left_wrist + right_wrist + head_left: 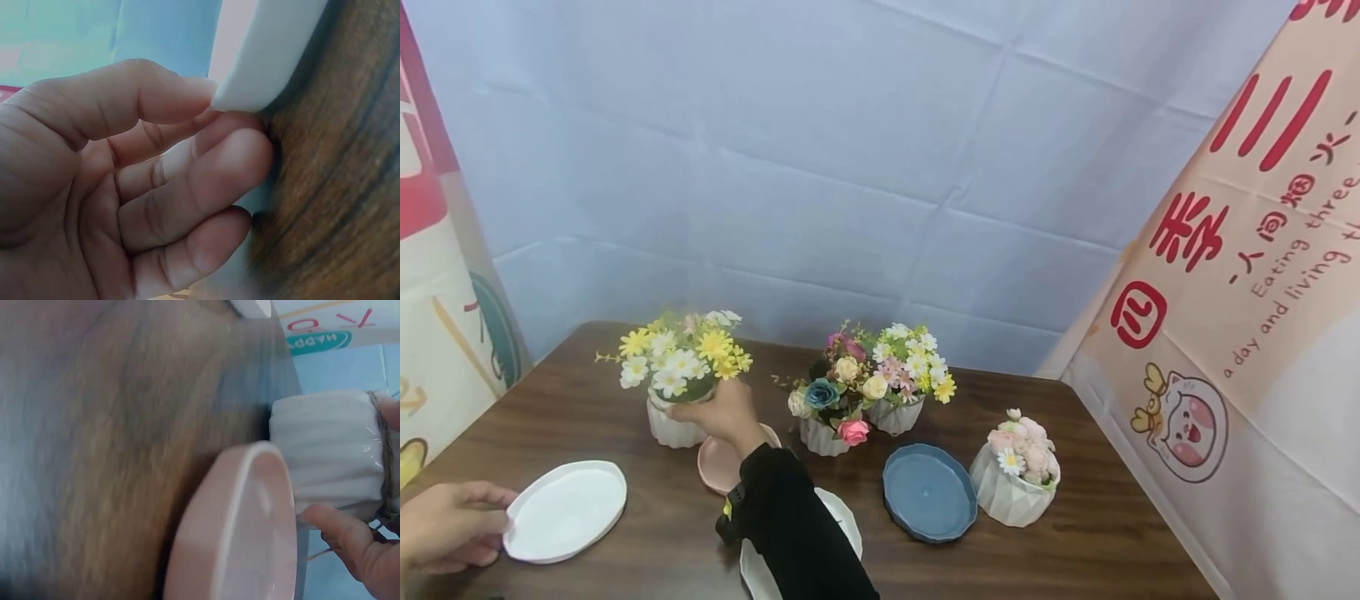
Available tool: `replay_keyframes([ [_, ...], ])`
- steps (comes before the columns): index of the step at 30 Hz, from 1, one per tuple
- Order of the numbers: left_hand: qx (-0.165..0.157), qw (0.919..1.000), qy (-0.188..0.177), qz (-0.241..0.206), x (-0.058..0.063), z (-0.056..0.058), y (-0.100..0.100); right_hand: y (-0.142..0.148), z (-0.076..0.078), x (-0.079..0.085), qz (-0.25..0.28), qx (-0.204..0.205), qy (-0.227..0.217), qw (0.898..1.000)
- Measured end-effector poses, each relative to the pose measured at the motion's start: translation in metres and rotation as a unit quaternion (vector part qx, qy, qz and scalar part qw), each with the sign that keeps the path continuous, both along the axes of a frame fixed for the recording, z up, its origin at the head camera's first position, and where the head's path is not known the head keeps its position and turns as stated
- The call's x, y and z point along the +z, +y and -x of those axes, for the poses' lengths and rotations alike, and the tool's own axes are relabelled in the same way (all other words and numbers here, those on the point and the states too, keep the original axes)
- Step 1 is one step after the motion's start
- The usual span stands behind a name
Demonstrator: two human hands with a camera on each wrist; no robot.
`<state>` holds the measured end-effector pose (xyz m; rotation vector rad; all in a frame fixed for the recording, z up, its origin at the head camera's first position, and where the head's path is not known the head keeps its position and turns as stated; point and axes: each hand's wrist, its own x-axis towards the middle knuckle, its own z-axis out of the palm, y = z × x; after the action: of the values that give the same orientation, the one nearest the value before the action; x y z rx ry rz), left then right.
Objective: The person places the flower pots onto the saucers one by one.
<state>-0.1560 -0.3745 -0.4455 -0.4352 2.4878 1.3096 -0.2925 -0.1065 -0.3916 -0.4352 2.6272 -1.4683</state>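
Note:
In the head view my left hand [454, 527] is at the far left, pinching the near-left rim of a round white saucer [567, 512]. The left wrist view has thumb and fingers at the saucer's edge [269, 56], low over the wood. Farther back, my right hand [727, 414] grips a white ribbed flowerpot [672, 427] by its side near the top. Yellow and white artificial daisies [681, 354] fill that pot. Twine circles its neck in the right wrist view, with fingertips on the pot wall [328, 450]. A pink saucer [718, 468] lies just below the right hand, partly hidden by the wrist.
Two more potted bouquets [835, 400] [906, 375] stand side by side at the back middle. A blue saucer [929, 493] sits beside a white pot of pink flowers [1015, 487] at the right. The right sleeve covers part of another white saucer [842, 517]. Cloth hangs around the brown table [1060, 567].

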Motion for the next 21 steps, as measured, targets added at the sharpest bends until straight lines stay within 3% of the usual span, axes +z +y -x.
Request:
replay_keyframes([
  [10,-0.002,0.9995,0.017,-0.026,-0.001,0.000,-0.004,-0.009,-0.007,0.019,-0.019,-0.013,0.007,1.000],
  [21,-0.008,0.9995,0.005,-0.029,-0.005,0.001,-0.009,-0.010,-0.013,0.017,-0.028,-0.011,-0.003,1.000],
])
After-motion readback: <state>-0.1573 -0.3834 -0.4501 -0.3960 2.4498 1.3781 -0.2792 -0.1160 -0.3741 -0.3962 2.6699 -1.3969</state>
